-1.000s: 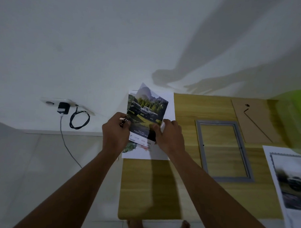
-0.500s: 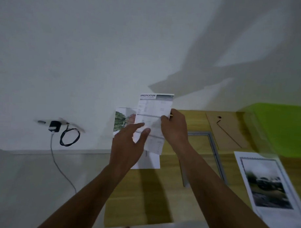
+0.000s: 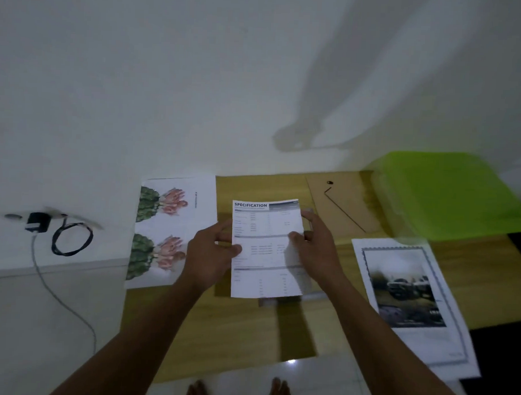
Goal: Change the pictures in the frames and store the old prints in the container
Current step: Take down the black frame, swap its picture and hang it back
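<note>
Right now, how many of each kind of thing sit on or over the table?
Paper sheets: 3 (cactus sheet, specification sheet, car print)
Picture frame: 1, mostly hidden
Backing board: 1
Green container: 1
Total: 6

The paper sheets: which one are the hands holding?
The sheet headed SPECIFICATION, pinched by the left hand and the right hand; the cactus print and the car print lie unheld.

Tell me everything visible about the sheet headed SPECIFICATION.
The sheet is thin white paper, portrait, printed side up: a bold heading, a grey banner, blurred rows of table text. It is held flat over the wooden table, the left hand pinching its left edge, the right hand its right edge.
</note>
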Available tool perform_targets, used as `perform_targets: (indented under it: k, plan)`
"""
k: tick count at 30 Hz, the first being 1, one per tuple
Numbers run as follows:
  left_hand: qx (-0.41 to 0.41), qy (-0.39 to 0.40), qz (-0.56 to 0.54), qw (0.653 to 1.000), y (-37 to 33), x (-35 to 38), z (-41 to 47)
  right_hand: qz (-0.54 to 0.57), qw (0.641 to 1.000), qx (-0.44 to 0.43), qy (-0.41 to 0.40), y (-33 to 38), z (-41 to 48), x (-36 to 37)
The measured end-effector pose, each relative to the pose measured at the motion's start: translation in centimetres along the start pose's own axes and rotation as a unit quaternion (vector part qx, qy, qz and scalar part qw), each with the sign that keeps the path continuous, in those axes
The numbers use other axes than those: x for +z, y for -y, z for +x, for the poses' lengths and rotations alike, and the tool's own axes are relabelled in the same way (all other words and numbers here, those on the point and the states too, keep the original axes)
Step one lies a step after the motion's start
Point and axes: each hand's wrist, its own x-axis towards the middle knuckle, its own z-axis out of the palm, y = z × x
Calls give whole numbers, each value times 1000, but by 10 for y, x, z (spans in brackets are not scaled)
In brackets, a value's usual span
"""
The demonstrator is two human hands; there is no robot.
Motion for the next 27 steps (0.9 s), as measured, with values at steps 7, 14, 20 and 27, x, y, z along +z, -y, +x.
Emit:
perform_targets:
  k: [7,14,20,27]
  plan:
    - [-13,-32,100,994,19,77,-5,-85,996,1,34,-67,18,-37]
    - [15,-91,243,966,30,116,6,-200,977,-34,62,-94,45,-40]
    - [122,-74,442,886,39,116,5,-357,912,-181,89,-97,42,-51]
    - [115,39,528,840,48,110,11,-461,837,-245,164,-111,51,-52]
